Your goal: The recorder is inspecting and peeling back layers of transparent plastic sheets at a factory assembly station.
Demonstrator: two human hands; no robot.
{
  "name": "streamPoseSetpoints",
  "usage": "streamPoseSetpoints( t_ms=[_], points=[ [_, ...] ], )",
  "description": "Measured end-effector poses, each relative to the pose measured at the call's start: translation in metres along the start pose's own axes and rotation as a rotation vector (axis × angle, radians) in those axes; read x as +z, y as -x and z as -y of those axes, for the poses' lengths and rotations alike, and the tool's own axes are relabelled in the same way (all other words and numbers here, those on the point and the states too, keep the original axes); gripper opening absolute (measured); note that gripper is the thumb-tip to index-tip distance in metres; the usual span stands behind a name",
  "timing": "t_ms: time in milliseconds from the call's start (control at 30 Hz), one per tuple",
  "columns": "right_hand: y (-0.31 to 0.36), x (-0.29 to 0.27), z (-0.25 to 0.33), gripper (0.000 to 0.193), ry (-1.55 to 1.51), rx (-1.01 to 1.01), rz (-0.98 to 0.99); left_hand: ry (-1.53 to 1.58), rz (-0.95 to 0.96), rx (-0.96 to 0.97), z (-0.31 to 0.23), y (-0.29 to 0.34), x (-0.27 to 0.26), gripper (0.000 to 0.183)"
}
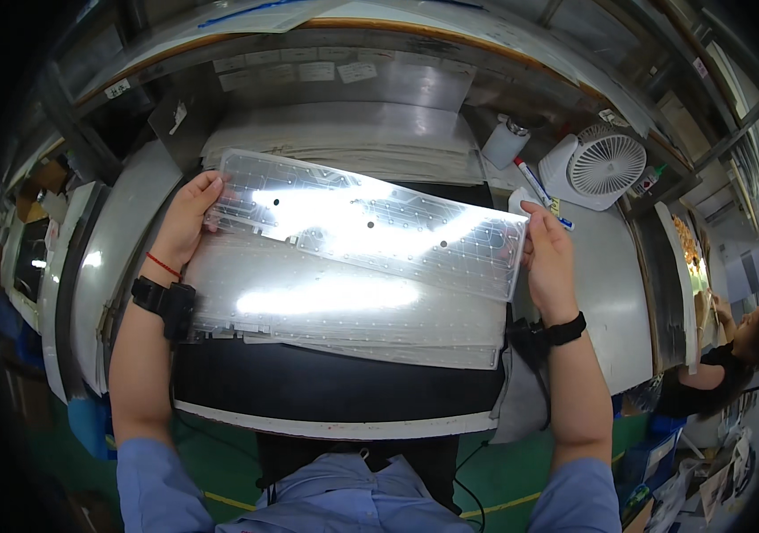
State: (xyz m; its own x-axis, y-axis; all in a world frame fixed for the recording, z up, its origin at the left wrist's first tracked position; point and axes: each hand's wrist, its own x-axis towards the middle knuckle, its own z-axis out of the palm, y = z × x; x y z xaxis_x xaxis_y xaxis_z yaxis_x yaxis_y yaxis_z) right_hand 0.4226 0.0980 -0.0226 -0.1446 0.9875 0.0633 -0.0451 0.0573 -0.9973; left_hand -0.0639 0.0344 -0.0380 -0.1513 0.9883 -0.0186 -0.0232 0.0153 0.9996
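Observation:
My left hand (pixel 186 220) is closed on the left end of a transparent plastic sheet (pixel 335 213) with fine printed lines, small dots and a few dark round spots. At its right end my right hand (pixel 550 266) grips the same sheet, thumb on top. The sheet is raised and slightly tilted, its right end nearer to me, and bright glare hides part of its surface. Beneath it lies a stack of similar sheets (pixel 353 329) on a black mat (pixel 335 380). Something white (pixel 518 199) shows beside my right fingertips; I cannot tell what it is.
Behind the mat lie more flat sheets (pixel 344 133). At the back right are a white bottle (pixel 506 142), a marker pen (pixel 532 180) and a white fan (pixel 595 167). A shelf edge (pixel 379 27) runs above. Another person (pixel 726 364) works at the far right.

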Motion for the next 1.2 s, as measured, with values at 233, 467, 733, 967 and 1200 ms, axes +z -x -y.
streamPoseSetpoints(
  t_ms=[233, 467, 733, 967, 1200],
  points=[
    [-0.002, -0.005, -0.006, 0.043, -0.061, -0.003, 0.032, 0.060, -0.072, 0.024, 0.003, -0.003, -0.009, 0.024],
    [-0.003, -0.005, -0.012, 0.035, 0.270, -0.054, 0.148, 0.302, -0.282, 0.023, -0.003, -0.001, 0.003, 0.040],
    [0.002, 0.003, -0.009, 0.031, 0.558, -0.202, 0.334, 0.322, -0.160, 0.024, 0.000, 0.000, -0.007, 0.041],
    [0.010, 0.009, 0.006, 0.054, 0.764, -0.304, 0.352, 0.307, -0.143, 0.019, 0.000, 0.000, -0.009, 0.040],
    [0.016, 0.012, 0.009, 0.049, 0.601, -0.170, 0.428, 0.316, -0.128, 0.013, 0.002, -0.002, -0.012, 0.040]
  ],
)
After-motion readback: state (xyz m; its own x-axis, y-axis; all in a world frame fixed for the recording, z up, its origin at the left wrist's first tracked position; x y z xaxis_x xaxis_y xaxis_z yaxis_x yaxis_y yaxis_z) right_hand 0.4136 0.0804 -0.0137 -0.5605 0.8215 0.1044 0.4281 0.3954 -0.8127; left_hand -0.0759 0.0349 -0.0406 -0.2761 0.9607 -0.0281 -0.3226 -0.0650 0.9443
